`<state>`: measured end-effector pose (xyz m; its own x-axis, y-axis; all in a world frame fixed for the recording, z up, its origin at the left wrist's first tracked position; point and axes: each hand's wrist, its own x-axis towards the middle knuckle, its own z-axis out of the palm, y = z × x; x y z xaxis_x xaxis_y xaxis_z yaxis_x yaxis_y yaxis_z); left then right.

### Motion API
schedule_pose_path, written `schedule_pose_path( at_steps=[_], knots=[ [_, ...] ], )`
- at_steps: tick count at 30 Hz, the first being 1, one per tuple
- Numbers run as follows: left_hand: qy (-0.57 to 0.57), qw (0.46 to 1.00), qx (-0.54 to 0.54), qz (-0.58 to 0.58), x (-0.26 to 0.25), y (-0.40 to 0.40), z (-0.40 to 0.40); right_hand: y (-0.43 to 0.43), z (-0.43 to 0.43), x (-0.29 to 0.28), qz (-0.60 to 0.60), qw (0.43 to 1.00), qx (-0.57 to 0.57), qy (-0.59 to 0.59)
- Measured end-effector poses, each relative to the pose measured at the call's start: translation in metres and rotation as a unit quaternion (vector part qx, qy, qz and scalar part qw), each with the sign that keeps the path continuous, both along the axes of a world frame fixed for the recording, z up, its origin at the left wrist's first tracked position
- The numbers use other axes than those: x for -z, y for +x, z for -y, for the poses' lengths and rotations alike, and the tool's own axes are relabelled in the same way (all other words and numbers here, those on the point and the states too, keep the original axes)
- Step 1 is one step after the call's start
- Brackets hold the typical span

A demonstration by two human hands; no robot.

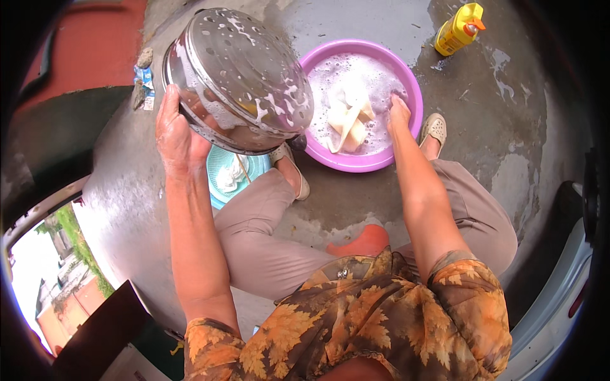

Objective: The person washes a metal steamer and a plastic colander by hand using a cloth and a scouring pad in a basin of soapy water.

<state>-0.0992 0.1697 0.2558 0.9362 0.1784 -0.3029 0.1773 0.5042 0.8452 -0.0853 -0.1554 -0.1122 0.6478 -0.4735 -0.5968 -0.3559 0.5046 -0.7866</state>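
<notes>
My left hand (178, 131) grips the rim of a stainless steel steamer insert (243, 81), tilted so its perforated base faces up and away from me. Patches of white foam run over its base and side. At the right inside of a purple plastic basin (350, 164), my right hand (399, 113) dips into soapy water (329, 76). Suds hide its fingertips, so whether they hold anything cannot be seen. A cream-coloured cloth (351, 119) lies crumpled in the middle of the suds, apart from that hand.
A yellow detergent bottle (455, 33) with an orange cap stands on the wet concrete floor (476, 119). Behind the steamer insert, a light-blue basket (217, 174) holds a white crumpled item (233, 174) and a thin stick. Stones (145, 57) and a blue wrapper (143, 76) lie at left.
</notes>
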Motion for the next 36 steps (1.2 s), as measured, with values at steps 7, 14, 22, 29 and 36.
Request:
schedule_pose_path(
  at_steps=[7,14,22,29,36],
  knots=[
    [0.011,0.999,-0.032,-0.001,0.024,-0.008,-0.004,-0.003,-0.109,-0.252,0.249,0.83,-0.262,0.425],
    [-0.022,0.999,0.035,-0.007,0.025,0.007,0.022,0.027,-0.154,-0.319,0.528,0.702,-0.342,-0.333],
    [-0.208,0.943,0.229,0.125,0.007,0.003,0.006,0.027,-0.076,-0.155,0.252,0.816,-0.396,-0.337],
    [-0.279,0.935,0.176,0.129,0.008,0.002,-0.003,-0.034,-0.053,-0.146,-0.022,0.921,-0.359,0.151],
    [-0.311,0.912,0.233,0.127,0.017,0.009,0.0,-0.011,-0.041,-0.278,0.251,0.842,-0.176,0.445]
  ],
)
